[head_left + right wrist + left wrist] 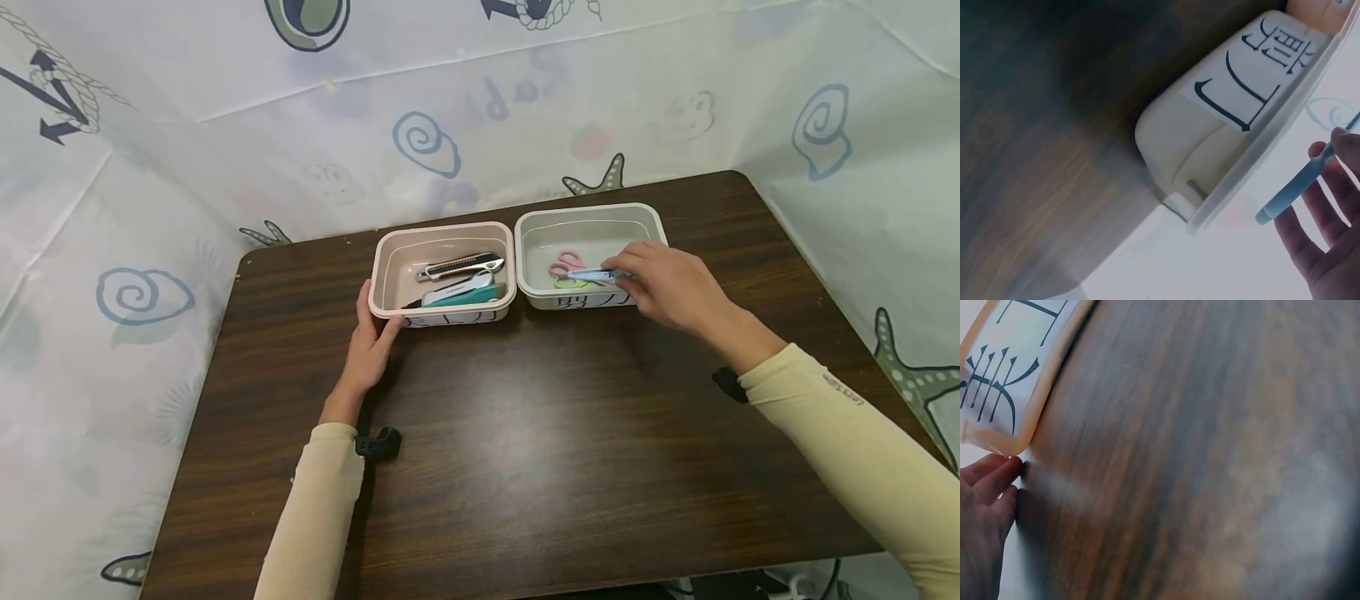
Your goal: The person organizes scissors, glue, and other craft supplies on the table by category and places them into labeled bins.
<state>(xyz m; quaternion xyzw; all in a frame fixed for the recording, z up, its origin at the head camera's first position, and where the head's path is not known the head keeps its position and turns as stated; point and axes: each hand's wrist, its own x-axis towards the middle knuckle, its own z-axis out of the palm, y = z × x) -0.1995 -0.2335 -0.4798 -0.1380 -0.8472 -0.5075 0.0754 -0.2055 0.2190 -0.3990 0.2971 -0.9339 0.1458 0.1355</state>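
Note:
In the head view, my right hand (671, 283) is over the front right part of the grey-white bin (654, 218). Its thumb and fingers pinch blue scissors (588, 274); the right wrist view shows their blue handle (1294, 187) edge-on, with a thin end by the thumb. Pink-handled scissors (566, 261) and green-handled scissors (570, 282) lie inside that bin. My left hand (365, 354) touches the front left corner of the pinkish bin (384, 267), thumb in front and straight fingers along the side. A black-and-white utility knife (461, 265), a white one (457, 289) and a teal one (468, 297) lie in it.
Both bins stand side by side near the back of the dark wooden table (525, 450). Paper labels with black characters are on their fronts, like the label (1232, 94) in the right wrist view. A white patterned sheet (300, 125) hangs behind and beside the table.

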